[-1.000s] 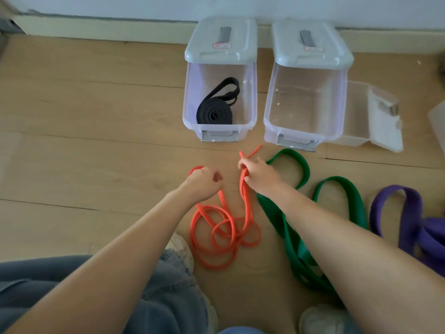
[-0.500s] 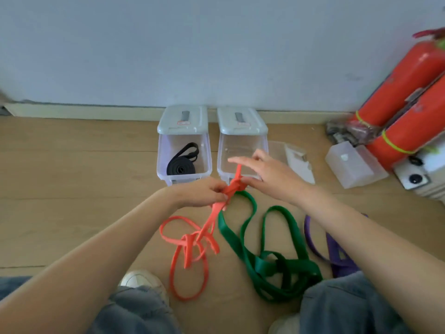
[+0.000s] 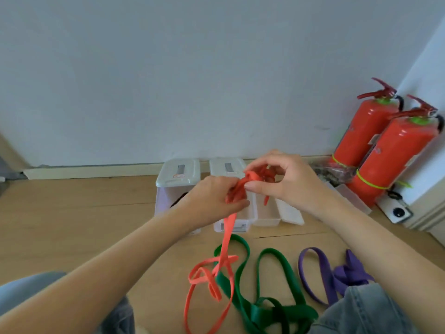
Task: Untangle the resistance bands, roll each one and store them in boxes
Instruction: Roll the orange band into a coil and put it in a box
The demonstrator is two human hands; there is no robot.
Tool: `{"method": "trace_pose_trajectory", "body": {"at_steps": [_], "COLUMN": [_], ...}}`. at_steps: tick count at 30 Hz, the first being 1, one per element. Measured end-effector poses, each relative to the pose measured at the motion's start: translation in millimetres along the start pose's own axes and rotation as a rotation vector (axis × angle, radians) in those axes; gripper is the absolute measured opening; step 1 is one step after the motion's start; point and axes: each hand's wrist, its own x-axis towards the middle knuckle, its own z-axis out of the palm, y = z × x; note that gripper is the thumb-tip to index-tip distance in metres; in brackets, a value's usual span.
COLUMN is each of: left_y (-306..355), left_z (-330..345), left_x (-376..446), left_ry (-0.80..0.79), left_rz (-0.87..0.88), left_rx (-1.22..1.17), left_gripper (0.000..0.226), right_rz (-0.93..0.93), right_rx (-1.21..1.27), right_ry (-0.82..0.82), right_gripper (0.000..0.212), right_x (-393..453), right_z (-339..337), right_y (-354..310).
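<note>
My left hand (image 3: 212,201) and my right hand (image 3: 286,182) both grip the orange band (image 3: 226,239), lifted in front of the boxes. Its upper end is bunched between my fingers and the rest hangs in loops to the floor. A green band (image 3: 269,307) lies tangled on the floor below, and a purple band (image 3: 337,276) lies to its right. Two clear boxes stand by the wall with lids raised: the left box (image 3: 173,189), where a bit of a black band (image 3: 179,197) shows, and the right box (image 3: 240,222), largely hidden by my hands.
Two red fire extinguishers (image 3: 385,150) lean in the right corner. A loose clear lid (image 3: 289,213) lies right of the boxes, and a white device (image 3: 397,213) sits near the extinguishers. My knees in jeans (image 3: 361,312) frame the bottom of the wooden floor.
Both hands have risen with the orange band and gathered its upper end into a bunch. The camera has tilted up, showing more wall and both extinguishers.
</note>
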Motion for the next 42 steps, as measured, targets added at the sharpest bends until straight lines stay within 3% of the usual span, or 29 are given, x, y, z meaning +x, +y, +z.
{"method": "trace_pose_trajectory", "body": {"at_steps": [5,9,13,19,20,22,24,26,29,31,32,35,38,42], "left_y": [-4,-8,-8,-18,-18,-14,-5,0,4,0,0,-2,-6,-5], "left_z": [13,10,21,37,29,1,-29,-41,-22,-7,-4,-5,-3,13], "left_x": [14,15,16,9,10,10,6,2,-1,-1,-1,0,0,2], "left_ry": [0.235,0.201,0.194,0.031,0.042,0.214,0.475,0.557,0.282,0.172,0.163,0.22,0.303,0.269], "left_rz": [0.005,0.03,-0.013,-0.167,-0.166,-0.129,-0.002,0.132,0.087,0.122,0.135,0.234,0.298,0.192], "left_rx": [0.153,0.035,-0.211,0.047,0.034,-0.084,-0.2,-0.154,0.206,0.403,0.417,0.401,0.391,0.338], "left_gripper": [0.033,0.026,0.02,0.028,0.028,0.024,0.018,0.018,0.028,0.035,0.036,0.031,0.038,0.031], "right_rz": [-0.05,-0.041,-0.008,-0.001,0.009,0.015,0.028,0.078,0.166,0.265,0.27,0.166,0.134,0.084], "right_rx": [-0.122,-0.144,0.072,0.199,0.233,0.283,0.246,0.047,-0.266,-0.178,-0.153,-0.315,-0.329,-0.051], "right_ry": [0.136,0.133,0.174,0.264,0.305,0.365,0.289,0.033,-0.225,-0.283,-0.314,-0.303,-0.137,-0.145], "right_gripper": [0.018,0.016,0.014,0.015,0.014,0.012,0.013,0.011,0.025,0.04,0.037,0.006,0.017,0.016], "right_x": [5,10,13,10,9,9,9,10,10,8,8,7,8,5], "right_z": [-9,-10,-5,-2,-7,-19,-27,-25,-13,-6,-3,3,-1,-2], "right_y": [0,1,3,6,6,6,6,9,15,14,14,17,13,0]}}
